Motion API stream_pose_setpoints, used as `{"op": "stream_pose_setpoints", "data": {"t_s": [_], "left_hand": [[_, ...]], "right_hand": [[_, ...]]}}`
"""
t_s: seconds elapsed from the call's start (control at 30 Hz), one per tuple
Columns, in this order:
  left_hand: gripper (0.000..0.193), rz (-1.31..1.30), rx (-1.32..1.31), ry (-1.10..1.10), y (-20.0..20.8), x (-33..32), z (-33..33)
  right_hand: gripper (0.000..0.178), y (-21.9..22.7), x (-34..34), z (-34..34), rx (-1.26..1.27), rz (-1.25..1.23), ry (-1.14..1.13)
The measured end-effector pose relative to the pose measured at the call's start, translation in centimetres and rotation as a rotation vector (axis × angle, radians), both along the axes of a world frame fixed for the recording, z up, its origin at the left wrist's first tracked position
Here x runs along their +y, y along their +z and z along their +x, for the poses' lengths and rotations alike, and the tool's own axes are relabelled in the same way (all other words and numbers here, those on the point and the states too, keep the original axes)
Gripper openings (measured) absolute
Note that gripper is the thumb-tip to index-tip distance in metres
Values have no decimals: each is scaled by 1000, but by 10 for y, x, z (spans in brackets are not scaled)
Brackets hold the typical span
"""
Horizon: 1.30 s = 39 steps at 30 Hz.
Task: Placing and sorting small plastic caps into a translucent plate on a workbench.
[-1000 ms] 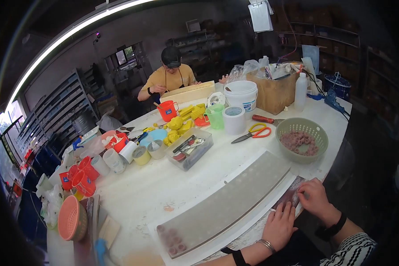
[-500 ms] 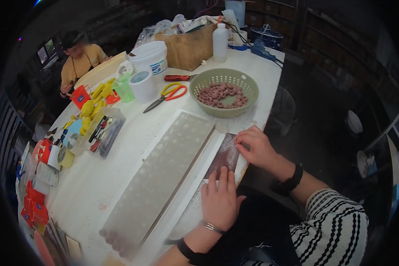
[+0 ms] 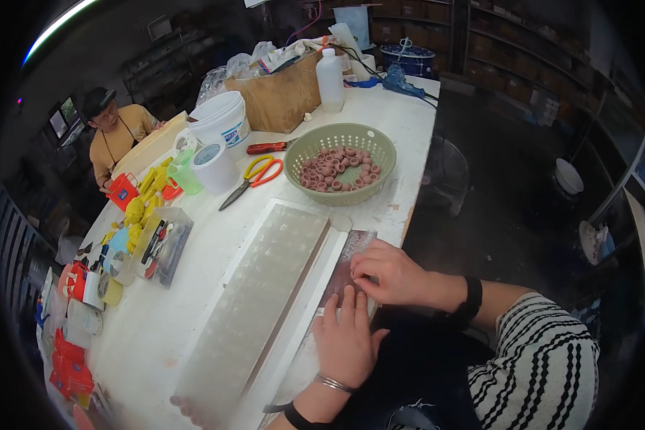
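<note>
Dark sheet (image 3: pixel 345 259): on table (image 3: pixel 150 330) edge, beside grey panel (image 3: pixel 261 261). Your left hand (image 3: pixel 345 344): fingers slightly spread on sheet; best hold it flat. Your right hand (image 3: pixel 393 272): fingers curled, grip cannot be told.

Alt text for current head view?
A person's bare left hand and right hand are close together at a flat dark maroon sheet on a white table, beside a long grey rectangular board. Beyond sits a round green perforated basket holding small mauve ringlike pieces.
</note>
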<state>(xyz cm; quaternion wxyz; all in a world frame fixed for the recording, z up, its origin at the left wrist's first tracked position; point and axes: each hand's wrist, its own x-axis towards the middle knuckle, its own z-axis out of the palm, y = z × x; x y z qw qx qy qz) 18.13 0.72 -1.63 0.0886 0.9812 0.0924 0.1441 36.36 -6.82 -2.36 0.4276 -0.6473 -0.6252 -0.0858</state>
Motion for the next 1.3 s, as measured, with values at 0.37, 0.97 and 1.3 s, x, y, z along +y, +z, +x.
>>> {"op": "stream_pose_setpoints", "data": {"t_s": [0.37,0.97,1.3], "left_hand": [[77,-12,-25,5,-7,-2,-3],[75,-10,-19,-13,-6,-1,-6],[77,-1,-13,-4,-3,-1,-3]], "right_hand": [[9,-1,-7,25,-120,24,-264],[9,7,-6,39,-207,-34,-364],[9,13,-3,55,-269,-57,-491]]}}
